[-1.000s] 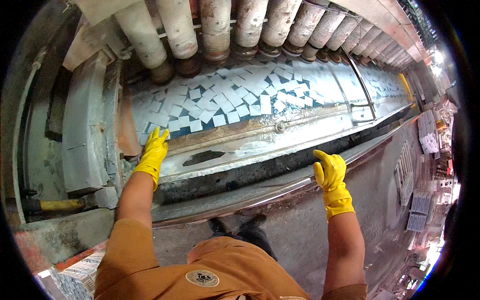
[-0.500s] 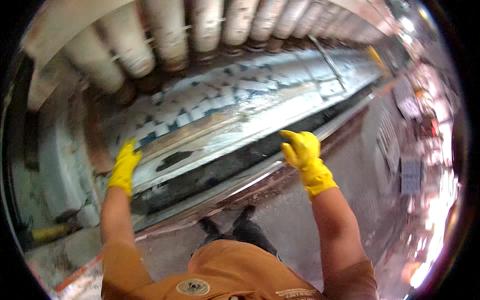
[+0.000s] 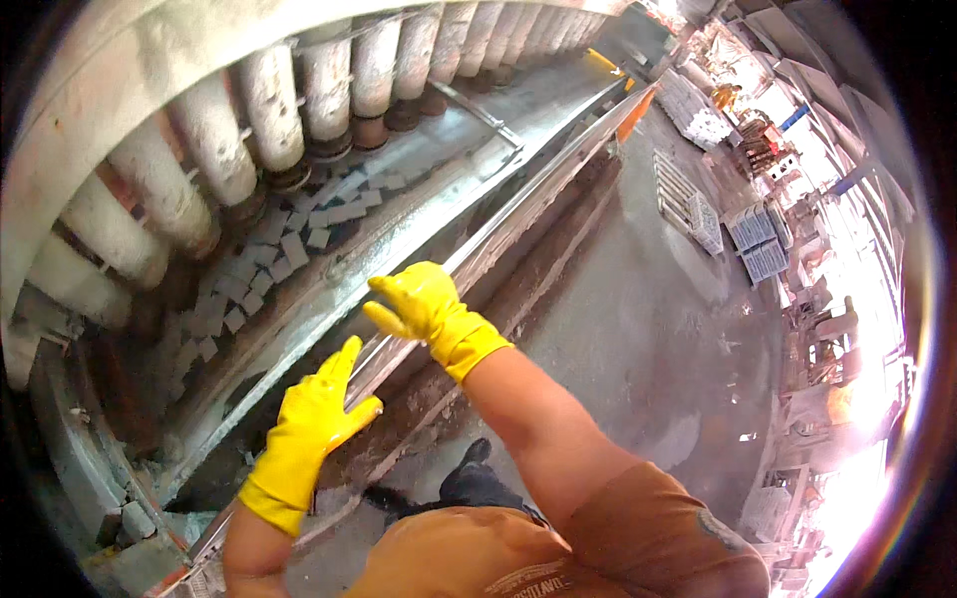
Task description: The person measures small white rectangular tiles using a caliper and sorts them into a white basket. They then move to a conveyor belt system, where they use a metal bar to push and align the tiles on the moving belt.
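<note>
Beyond your fingertips runs a long metal trough (image 3: 399, 249), slanting away up and to the right, its floor scattered with small pale square tiles (image 3: 289, 249) lying loose and overlapping. Above the trough, farther from both hands, a row of thick whitish rollers (image 3: 269, 110) stands side by side, each ending in a dark rusty collar just over the tiles. Your left hand (image 3: 304, 429), in a bright yellow rubber glove, is spread open with fingers straight and thumb out, holding nothing; it hovers over the near rail (image 3: 498, 244) of the trough, and whether it touches the rail cannot be told. Your right hand (image 3: 424, 304), gloved the same yellow, sits just up and right of the left, fingers loosely open and slightly curled, also empty, over the same shiny rail edge. Below your hands lies grey concrete floor (image 3: 658, 319) and one dark shoe (image 3: 474, 473). Far to the right of your right hand, well apart, stacks of pale flat tiles on pallets (image 3: 698, 110) stand on the floor, with more stacks (image 3: 758, 244) of pale boxes or tiles beyond them in a brightly lit, washed-out area.
</note>
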Available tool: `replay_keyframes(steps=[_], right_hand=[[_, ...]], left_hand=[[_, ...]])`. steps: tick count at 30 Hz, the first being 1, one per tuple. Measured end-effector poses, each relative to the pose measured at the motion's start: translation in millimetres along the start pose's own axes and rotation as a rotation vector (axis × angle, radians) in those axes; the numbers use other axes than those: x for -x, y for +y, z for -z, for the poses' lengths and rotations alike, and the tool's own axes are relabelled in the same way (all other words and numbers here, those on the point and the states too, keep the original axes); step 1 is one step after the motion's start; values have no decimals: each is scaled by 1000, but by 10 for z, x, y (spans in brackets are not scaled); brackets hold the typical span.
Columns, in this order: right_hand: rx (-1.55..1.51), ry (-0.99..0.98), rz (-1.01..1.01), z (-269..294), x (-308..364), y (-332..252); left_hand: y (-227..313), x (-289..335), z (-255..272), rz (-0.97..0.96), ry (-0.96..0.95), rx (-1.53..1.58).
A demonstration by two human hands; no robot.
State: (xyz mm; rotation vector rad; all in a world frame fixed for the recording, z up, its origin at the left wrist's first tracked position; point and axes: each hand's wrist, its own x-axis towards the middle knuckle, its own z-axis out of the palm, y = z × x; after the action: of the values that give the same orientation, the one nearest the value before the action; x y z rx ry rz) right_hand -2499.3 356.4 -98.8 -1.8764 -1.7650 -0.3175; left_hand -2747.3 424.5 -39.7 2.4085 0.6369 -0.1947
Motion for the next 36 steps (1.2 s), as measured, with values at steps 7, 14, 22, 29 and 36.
replay_keyframes(steps=[7,14,22,29,36], right_hand=[[-74,-121,-77,106,-32,-46],[-333,198,-16,222,344,38],[-490,-534,-365,423,4241,731],[401,-823,-2053,3547,7872,276],[512,517,-2762,3987,8793,-1138]], left_hand=[[155,-620,-561,101,532,-352],[401,-573,-539,22,642,-461],[457,-549,-371,75,639,-520],[1201,-223,-261,151,560,-585],[1872,-1035,-540,-25,858,-808]])
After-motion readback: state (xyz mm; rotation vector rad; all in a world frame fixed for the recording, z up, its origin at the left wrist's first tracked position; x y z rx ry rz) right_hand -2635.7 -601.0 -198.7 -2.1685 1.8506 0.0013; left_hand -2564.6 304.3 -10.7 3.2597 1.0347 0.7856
